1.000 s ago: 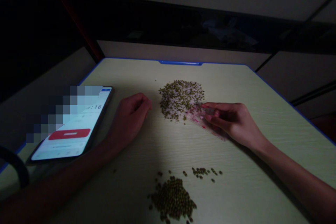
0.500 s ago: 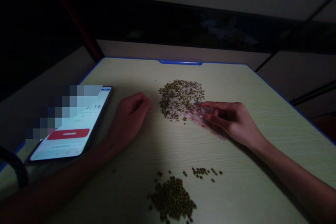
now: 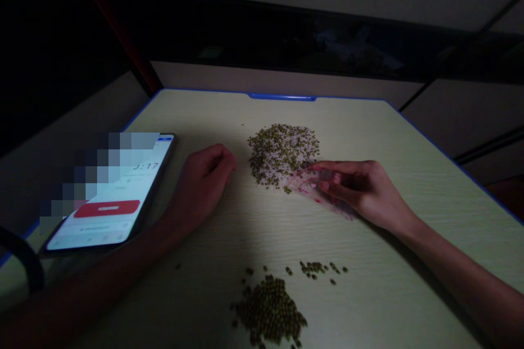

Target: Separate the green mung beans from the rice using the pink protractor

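Observation:
My left hand (image 3: pixel 208 180) lies on the table, its fingers curled into a loose fist with nothing visible inside. To its right is a pile of green mung beans mixed with white rice-like grains (image 3: pixel 282 152). My right hand (image 3: pixel 360 188) is at the pile's near right edge, its thumb and fingers on a clear plastic bag with red print (image 3: pixel 317 200). The bag lies low and crumpled, one end against the grains; part of it is hidden by the hand. Closer to me is a heap of mung beans (image 3: pixel 270 308) without white grains.
A phone with a lit screen (image 3: pixel 104 223) lies at the left side of the table (image 3: pixel 229 229). Several loose beans (image 3: pixel 315 268) are scattered beside the near heap. A blue handle (image 3: pixel 282 97) is at the far edge. A dark curved strap (image 3: pixel 30 259) shows at far left.
My right hand and the bag have shifted very slightly. The phone's displayed digits went from 16 to 17. My left hand has stayed in place.

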Tool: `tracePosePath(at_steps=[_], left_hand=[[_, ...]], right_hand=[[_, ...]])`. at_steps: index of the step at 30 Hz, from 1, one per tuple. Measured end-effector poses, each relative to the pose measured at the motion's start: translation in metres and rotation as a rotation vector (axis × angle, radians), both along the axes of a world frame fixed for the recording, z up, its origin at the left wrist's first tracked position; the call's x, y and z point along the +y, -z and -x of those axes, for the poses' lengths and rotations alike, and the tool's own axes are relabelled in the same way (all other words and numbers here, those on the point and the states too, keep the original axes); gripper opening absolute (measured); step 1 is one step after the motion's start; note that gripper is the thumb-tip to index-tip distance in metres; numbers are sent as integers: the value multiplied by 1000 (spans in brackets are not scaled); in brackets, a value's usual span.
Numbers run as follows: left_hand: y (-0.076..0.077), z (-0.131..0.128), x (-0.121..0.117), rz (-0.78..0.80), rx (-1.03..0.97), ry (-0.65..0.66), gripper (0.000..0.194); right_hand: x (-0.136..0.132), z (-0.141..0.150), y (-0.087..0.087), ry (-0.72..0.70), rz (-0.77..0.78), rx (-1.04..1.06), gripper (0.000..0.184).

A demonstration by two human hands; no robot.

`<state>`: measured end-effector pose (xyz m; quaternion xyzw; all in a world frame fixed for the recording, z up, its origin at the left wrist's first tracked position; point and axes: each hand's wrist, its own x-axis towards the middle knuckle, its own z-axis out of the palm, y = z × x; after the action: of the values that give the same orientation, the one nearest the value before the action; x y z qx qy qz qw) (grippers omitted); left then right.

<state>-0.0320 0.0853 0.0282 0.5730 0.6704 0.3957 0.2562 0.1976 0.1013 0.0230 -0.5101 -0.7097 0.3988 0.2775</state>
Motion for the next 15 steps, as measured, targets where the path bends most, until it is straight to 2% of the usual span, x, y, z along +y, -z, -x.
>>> tracePosePath(at_steps=[15], left_hand=[[0, 1, -1, 12, 22, -12, 23]], right_hand=[[-1, 2, -1, -45, -6, -18, 38]])
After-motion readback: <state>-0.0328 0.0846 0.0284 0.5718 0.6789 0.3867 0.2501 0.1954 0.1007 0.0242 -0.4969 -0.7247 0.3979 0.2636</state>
